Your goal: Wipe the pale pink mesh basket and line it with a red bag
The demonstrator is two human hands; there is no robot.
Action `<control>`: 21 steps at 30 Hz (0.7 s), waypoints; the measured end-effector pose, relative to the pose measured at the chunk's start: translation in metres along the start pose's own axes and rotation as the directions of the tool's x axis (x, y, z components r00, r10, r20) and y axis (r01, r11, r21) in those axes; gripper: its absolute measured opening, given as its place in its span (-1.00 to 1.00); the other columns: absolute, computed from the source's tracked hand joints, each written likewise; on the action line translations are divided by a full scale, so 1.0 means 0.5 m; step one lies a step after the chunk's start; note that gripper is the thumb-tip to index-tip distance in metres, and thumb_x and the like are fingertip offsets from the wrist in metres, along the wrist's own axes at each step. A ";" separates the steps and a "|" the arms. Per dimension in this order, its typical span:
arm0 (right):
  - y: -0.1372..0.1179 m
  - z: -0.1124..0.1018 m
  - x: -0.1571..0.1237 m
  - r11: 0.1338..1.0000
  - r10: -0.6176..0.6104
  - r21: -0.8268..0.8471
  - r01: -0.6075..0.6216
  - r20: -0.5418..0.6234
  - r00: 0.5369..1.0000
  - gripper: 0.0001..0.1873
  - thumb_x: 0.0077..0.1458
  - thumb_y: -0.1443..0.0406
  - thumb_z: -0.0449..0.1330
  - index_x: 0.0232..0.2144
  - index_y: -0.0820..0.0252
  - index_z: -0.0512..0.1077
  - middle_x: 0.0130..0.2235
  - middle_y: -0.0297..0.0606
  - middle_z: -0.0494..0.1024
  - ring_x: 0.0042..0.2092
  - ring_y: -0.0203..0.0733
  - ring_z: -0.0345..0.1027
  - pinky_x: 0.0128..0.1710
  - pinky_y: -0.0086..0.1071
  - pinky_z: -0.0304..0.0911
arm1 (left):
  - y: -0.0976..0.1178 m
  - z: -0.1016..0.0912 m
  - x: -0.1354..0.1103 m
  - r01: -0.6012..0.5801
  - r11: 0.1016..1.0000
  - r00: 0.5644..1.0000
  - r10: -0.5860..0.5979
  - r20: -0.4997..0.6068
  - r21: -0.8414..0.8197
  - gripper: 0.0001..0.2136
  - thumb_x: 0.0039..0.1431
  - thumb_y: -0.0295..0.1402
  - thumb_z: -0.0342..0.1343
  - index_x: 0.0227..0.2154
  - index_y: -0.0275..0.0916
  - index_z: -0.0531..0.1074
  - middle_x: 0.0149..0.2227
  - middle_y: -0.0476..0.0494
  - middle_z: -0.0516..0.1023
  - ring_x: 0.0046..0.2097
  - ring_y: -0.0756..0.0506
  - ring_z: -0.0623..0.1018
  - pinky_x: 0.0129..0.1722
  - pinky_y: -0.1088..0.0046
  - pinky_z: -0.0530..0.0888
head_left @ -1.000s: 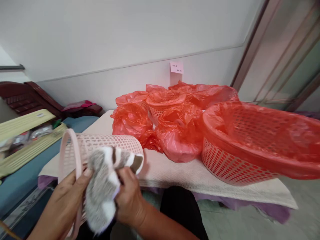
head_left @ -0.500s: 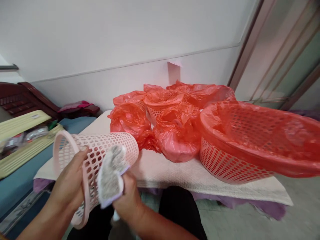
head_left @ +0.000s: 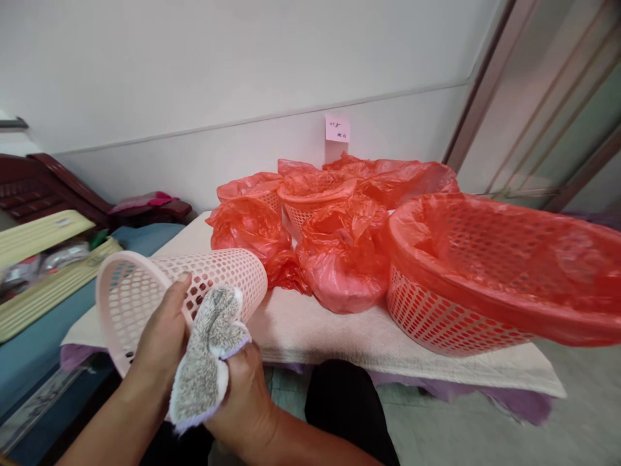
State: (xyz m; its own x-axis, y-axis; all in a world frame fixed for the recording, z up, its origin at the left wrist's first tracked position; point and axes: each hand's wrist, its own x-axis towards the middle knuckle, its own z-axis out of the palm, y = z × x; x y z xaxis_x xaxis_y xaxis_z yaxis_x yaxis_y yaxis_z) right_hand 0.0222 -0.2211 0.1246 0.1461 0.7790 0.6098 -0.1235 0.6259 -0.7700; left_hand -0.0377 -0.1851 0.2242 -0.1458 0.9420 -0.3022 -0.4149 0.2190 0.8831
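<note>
Clearly, the right hand [head_left: 247, 395] is closed on a grey-and-white fluffy cloth with a lilac edge [head_left: 201, 382], its body bunched above the fist and one end hanging down. It looks soft, light and limp, so a fist around its gathered edge should hold it well, while the loose end will probably flop.

The left hand [head_left: 162, 330] grips the rim of a pale pink, tapered plastic basket with a perforated wall [head_left: 242, 268]; the thumb lies on the outer wall, the other fingers mostly hidden. The basket is tipped on its side at the left part of the cream cloth-covered tabletop [head_left: 320, 333], mouth towards the left edge, base pointing right; whether it rests there or is held clear cannot be told. The cloth lies against or just in front of its wall.

The basket is probably light and fairly stiff, with slight give in the wall. Smooth plastic may slip, so the thicker rim seems the surest hold, and the holes could snag the pile.

Farther out, two crumpled red plastic-film bundles [head_left: 342, 285] sit mid-tabletop, red-lined baskets [head_left: 313, 210] stand towards the back edge, and a large oval pink basket lined with red film [head_left: 446, 323] overhangs the right edge.
</note>
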 end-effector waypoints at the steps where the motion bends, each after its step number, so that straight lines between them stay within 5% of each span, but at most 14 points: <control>1: -0.001 -0.003 0.003 1.000 0.022 0.012 -0.022 -0.010 1.000 -0.65 -0.17 0.25 0.38 -0.24 0.09 0.52 -0.25 -0.25 0.63 -0.26 -0.13 0.48 -0.16 -0.31 0.39 | -0.006 -0.002 -0.001 -0.003 1.000 1.000 0.003 0.017 0.025 -0.68 0.20 -0.18 0.09 -0.08 -0.24 0.51 -0.34 -0.09 0.66 -0.28 -0.15 0.64 -0.20 0.34 0.57; 4: 0.002 -0.018 0.014 0.994 0.107 0.027 -0.107 -0.013 0.994 -0.87 -0.14 0.28 0.32 -0.43 0.11 0.48 -0.40 -0.31 0.56 -0.38 -0.19 0.39 -0.29 -0.35 0.36 | -0.033 -0.037 0.001 -0.114 0.972 0.984 0.082 0.158 0.205 -0.62 0.22 -0.10 0.05 0.00 -0.18 0.48 -0.15 -0.13 0.66 -0.10 -0.21 0.62 -0.11 0.32 0.56; 6: 0.011 -0.032 0.023 0.985 0.164 0.055 -0.163 -0.011 0.986 -0.91 -0.14 0.30 0.29 -0.47 0.12 0.45 -0.43 -0.32 0.52 -0.39 -0.20 0.35 -0.31 -0.35 0.34 | -0.059 -0.089 0.006 -0.270 0.866 0.943 0.151 0.295 0.420 -0.55 0.23 -0.01 -0.01 0.02 -0.16 0.48 -0.04 -0.19 0.62 0.00 -0.26 0.58 -0.07 0.27 0.56; 9: 0.025 -0.052 0.034 0.963 0.232 0.143 -0.227 -0.015 0.973 -0.84 -0.16 0.26 0.31 -0.54 0.13 0.38 -0.50 -0.36 0.44 -0.44 -0.25 0.25 -0.41 -0.40 0.30 | -0.104 -0.203 0.016 -0.343 0.737 0.924 0.151 0.352 0.582 -0.43 -0.11 -0.12 0.36 0.02 -0.13 0.49 0.04 -0.25 0.59 0.08 -0.39 0.53 0.01 0.16 0.54; 10: 0.029 -0.056 0.036 0.956 0.245 0.174 -0.237 -0.023 0.969 -0.81 -0.17 0.25 0.32 -0.55 0.13 0.37 -0.51 -0.37 0.43 -0.46 -0.27 0.23 -0.44 -0.41 0.29 | -0.120 -0.244 0.021 -0.443 0.512 0.885 0.123 0.448 0.736 -0.39 -0.08 -0.18 0.35 0.11 -0.03 0.42 0.11 -0.20 0.54 0.13 -0.34 0.51 0.05 0.18 0.51; 12: 0.035 -0.059 0.038 0.944 0.257 0.222 -0.246 -0.024 0.966 -0.79 -0.19 0.22 0.35 -0.55 0.14 0.37 -0.52 -0.36 0.45 -0.48 -0.28 0.24 -0.47 -0.41 0.30 | -0.145 -0.319 0.032 -0.638 0.046 0.766 0.139 0.627 0.769 -0.45 0.04 -0.28 0.25 0.14 0.05 0.38 0.15 -0.16 0.51 0.15 -0.31 0.50 0.12 0.13 0.46; 13: 0.036 -0.059 0.037 0.939 0.260 0.240 -0.247 -0.021 0.965 -0.78 -0.18 0.21 0.36 -0.55 0.14 0.39 -0.51 -0.35 0.47 -0.48 -0.27 0.26 -0.47 -0.41 0.32 | -0.154 -0.349 0.038 -0.700 -0.114 0.687 0.161 0.708 0.705 -0.48 0.07 -0.33 0.20 0.14 0.05 0.38 0.13 -0.16 0.53 0.13 -0.29 0.53 0.10 0.16 0.49; 15: 0.035 -0.055 0.034 0.935 0.248 0.261 -0.238 -0.003 0.969 -0.78 -0.17 0.19 0.38 -0.53 0.13 0.42 -0.49 -0.35 0.51 -0.47 -0.25 0.33 -0.44 -0.39 0.36 | -0.161 -0.386 0.043 -0.736 -0.294 0.586 0.176 0.791 0.610 -0.47 0.10 -0.42 0.11 0.17 0.03 0.36 0.12 -0.17 0.54 0.10 -0.24 0.55 0.08 0.27 0.50; 18: 0.032 -0.050 0.031 0.963 0.162 0.214 -0.161 0.013 0.987 -0.82 -0.13 0.19 0.37 -0.46 0.11 0.48 -0.40 -0.31 0.58 -0.36 -0.17 0.44 -0.28 -0.31 0.43 | -0.148 -0.390 0.031 -0.755 -0.305 0.536 0.224 0.814 0.581 -0.47 0.16 -0.44 0.07 0.21 0.04 0.31 0.13 -0.15 0.53 0.11 -0.20 0.54 0.10 0.37 0.47; 20: 0.038 -0.050 0.034 0.994 0.041 0.097 -0.043 0.020 0.999 -0.77 -0.12 0.23 0.37 -0.34 0.11 0.52 -0.26 -0.24 0.62 -0.20 -0.09 0.49 -0.10 -0.23 0.42 | -0.130 -0.375 0.010 -0.746 -0.197 0.579 0.279 0.766 0.636 -0.51 0.20 -0.39 0.07 0.20 0.06 0.33 0.13 -0.12 0.54 0.10 -0.21 0.55 0.11 0.36 0.46; 21: 0.047 -0.053 0.038 1.000 -0.023 0.020 0.022 0.022 0.999 -0.71 -0.12 0.25 0.36 -0.26 0.12 0.53 -0.17 -0.19 0.62 -0.11 -0.05 0.48 -0.02 -0.20 0.38 | -0.121 -0.369 -0.003 -0.717 -0.120 0.636 0.290 0.715 0.687 -0.54 0.21 -0.35 0.09 0.17 0.07 0.36 0.12 -0.10 0.55 0.07 -0.22 0.57 0.10 0.35 0.47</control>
State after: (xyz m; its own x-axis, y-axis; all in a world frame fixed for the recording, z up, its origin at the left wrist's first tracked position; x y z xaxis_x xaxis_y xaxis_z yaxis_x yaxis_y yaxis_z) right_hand 0.0481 -0.1927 0.1133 0.1268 0.7651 0.6313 -0.1393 0.6439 -0.7523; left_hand -0.1780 -0.2467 0.1051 0.4292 0.8445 0.3202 0.7712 -0.5272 0.3568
